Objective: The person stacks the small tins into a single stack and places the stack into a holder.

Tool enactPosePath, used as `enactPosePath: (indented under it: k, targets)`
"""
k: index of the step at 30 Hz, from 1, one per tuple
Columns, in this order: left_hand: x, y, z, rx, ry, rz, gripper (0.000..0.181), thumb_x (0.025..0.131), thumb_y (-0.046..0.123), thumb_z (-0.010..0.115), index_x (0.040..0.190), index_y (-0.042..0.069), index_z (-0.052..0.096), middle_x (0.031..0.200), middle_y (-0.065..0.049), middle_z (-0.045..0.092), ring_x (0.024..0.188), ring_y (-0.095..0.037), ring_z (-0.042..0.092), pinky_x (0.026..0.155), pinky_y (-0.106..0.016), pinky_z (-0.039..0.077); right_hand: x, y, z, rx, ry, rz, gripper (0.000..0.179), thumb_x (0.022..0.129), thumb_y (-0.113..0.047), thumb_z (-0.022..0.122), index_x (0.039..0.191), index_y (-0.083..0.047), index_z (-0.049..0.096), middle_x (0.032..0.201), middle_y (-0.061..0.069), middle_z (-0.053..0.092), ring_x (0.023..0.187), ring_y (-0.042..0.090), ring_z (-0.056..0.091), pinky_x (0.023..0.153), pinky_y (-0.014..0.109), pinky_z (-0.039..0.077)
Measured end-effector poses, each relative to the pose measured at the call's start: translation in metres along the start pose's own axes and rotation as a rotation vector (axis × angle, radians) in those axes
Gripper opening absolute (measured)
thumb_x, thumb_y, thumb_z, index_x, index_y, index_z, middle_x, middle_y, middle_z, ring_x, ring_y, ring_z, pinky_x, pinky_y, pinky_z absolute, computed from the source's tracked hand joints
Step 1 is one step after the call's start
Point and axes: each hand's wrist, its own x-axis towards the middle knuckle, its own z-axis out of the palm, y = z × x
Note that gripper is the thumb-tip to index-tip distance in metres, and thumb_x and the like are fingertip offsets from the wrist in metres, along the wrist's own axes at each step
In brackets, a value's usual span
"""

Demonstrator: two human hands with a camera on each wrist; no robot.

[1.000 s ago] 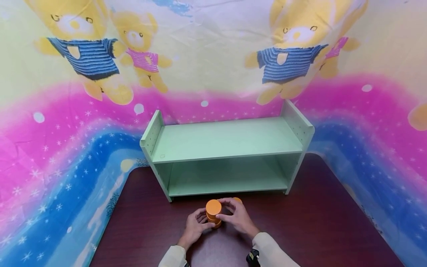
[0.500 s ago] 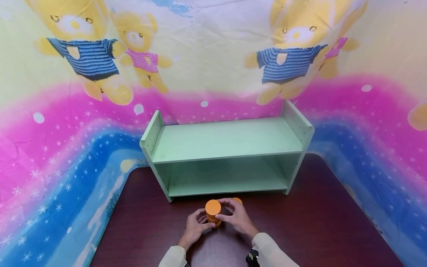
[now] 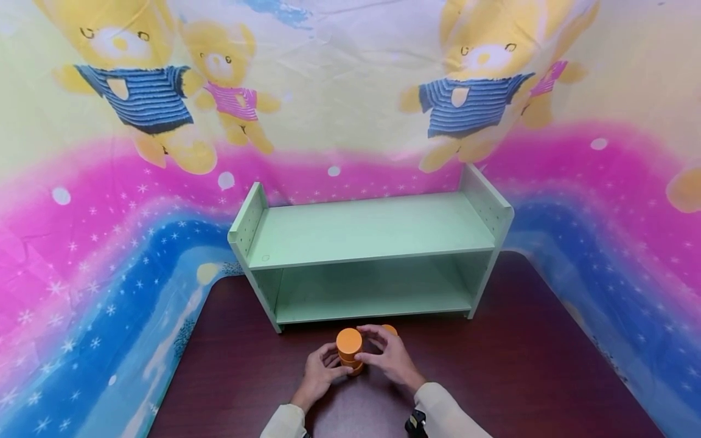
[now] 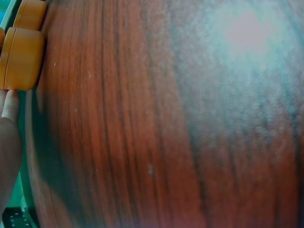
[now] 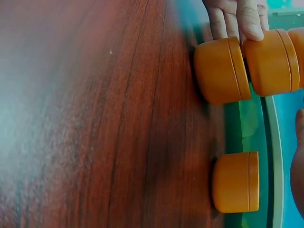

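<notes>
Two orange round jars stand stacked on the dark wooden table (image 3: 520,365) in front of the green shelf. My left hand (image 3: 335,359) holds the lower jar (image 3: 354,366) from the left; its fingers (image 5: 237,19) reach up to the seam. My right hand (image 3: 368,345) curls round the upper jar (image 3: 349,339) from the right. In the right wrist view the lower jar (image 5: 221,70) and upper jar (image 5: 268,61) sit one on the other. A third orange jar (image 3: 390,329) (image 5: 236,181) stands alone just behind my right hand.
A pale green two-level shelf (image 3: 372,231) stands at the back of the table, both levels bare. A bright cloth with bears (image 3: 137,97) hangs behind and drapes down both sides. Bare tabletop lies left and right of the hands.
</notes>
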Motion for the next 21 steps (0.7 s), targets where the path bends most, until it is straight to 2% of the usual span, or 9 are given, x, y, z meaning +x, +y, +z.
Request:
enactPosePath:
  k: [6,12,16,21]
  targets:
    - [0.000,0.001,0.000,0.011,0.002,0.010,0.060,0.066,0.001,0.082,0.117,-0.010,0.054,0.119,-0.023,0.056,0.109,-0.033,0.057,0.090,-0.030,0.051,-0.002,0.002,-0.005,0.003,0.023,-0.055,0.051,0.077,-0.002,0.075,0.122,0.005,0.053,0.125,0.021,0.053,0.117,0.034,0.050,0.100,0.050,0.038]
    - [-0.007,0.020,0.002,-0.011,-0.006,0.020,0.057,0.066,-0.003,0.081,0.115,-0.014,0.053,0.117,-0.027,0.056,0.108,-0.039,0.056,0.090,-0.034,0.051,-0.004,0.004,-0.010,-0.012,0.045,-0.127,0.048,0.076,0.000,0.074,0.119,0.010,0.053,0.121,0.025,0.054,0.113,0.037,0.051,0.096,0.052,0.041]
    - [-0.009,0.026,0.003,0.004,-0.007,0.022,0.056,0.067,-0.002,0.081,0.115,-0.014,0.053,0.116,-0.027,0.056,0.108,-0.039,0.056,0.090,-0.035,0.050,-0.006,0.004,-0.014,-0.013,0.048,-0.098,0.047,0.077,0.001,0.073,0.119,0.009,0.053,0.122,0.026,0.054,0.114,0.038,0.051,0.097,0.055,0.039]
    - [-0.006,0.016,0.001,0.002,-0.008,0.011,0.059,0.066,-0.001,0.082,0.116,-0.013,0.053,0.117,-0.026,0.056,0.109,-0.037,0.056,0.090,-0.034,0.051,-0.007,0.006,-0.020,-0.041,0.056,-0.043,0.048,0.079,-0.003,0.074,0.120,0.006,0.053,0.123,0.022,0.055,0.116,0.036,0.050,0.099,0.054,0.037]
